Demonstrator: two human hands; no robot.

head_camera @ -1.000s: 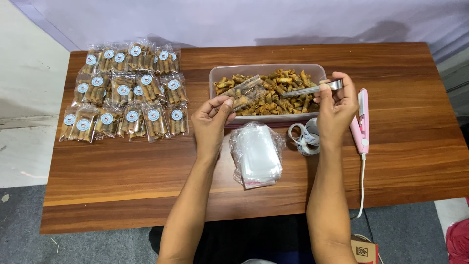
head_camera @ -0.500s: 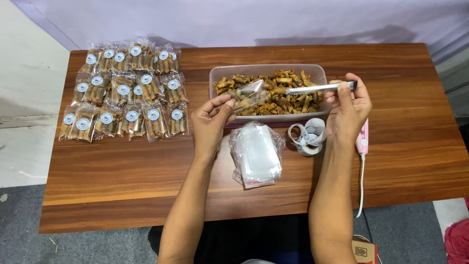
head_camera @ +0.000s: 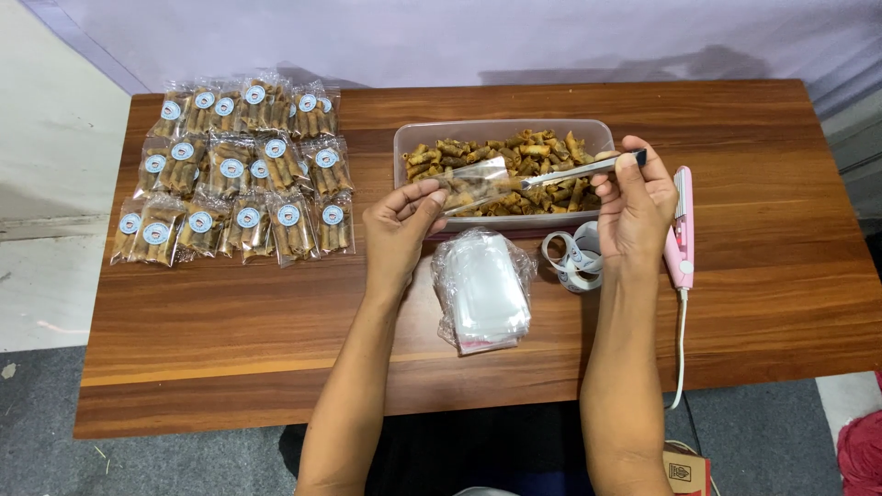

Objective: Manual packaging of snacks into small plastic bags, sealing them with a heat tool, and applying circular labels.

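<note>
The left hand (head_camera: pixel 397 220) pinches a small clear bag (head_camera: pixel 470 184) between thumb and fingers, holding it tilted over the near edge of a clear plastic tub (head_camera: pixel 404 138) full of small brown rolled snacks (head_camera: pixel 514 152); a few of the same rolls already show inside the bag. The right hand (head_camera: pixel 638 202), at three o'clock from the left one, is closed around a pair of metal tongs (head_camera: pixel 570 172), whose tips point toward nine o'clock and reach the open mouth of the bag, gripping what looks like one roll, though that end is too small to read clearly. The tub sits at twelve o'clock from both hands, near the far middle of the wooden table (head_camera: pixel 230 321). At six o'clock from the bag, just beside the tub's near wall, lies a loose stack of empty clear bags (head_camera: pixel 482 289). Between that stack and the right wrist lies a roll of sticker tape (head_camera: pixel 570 257), partly unwound. At three o'clock from the right hand, a pink handheld sealer (head_camera: pixel 683 230) lies on the table, its white cord (head_camera: pixel 680 349) trailing toward six o'clock and off the near edge. Well apart at nine to ten o'clock, rows of filled packets with round labels (head_camera: pixel 234 170) cover the far left corner of the table.
</note>
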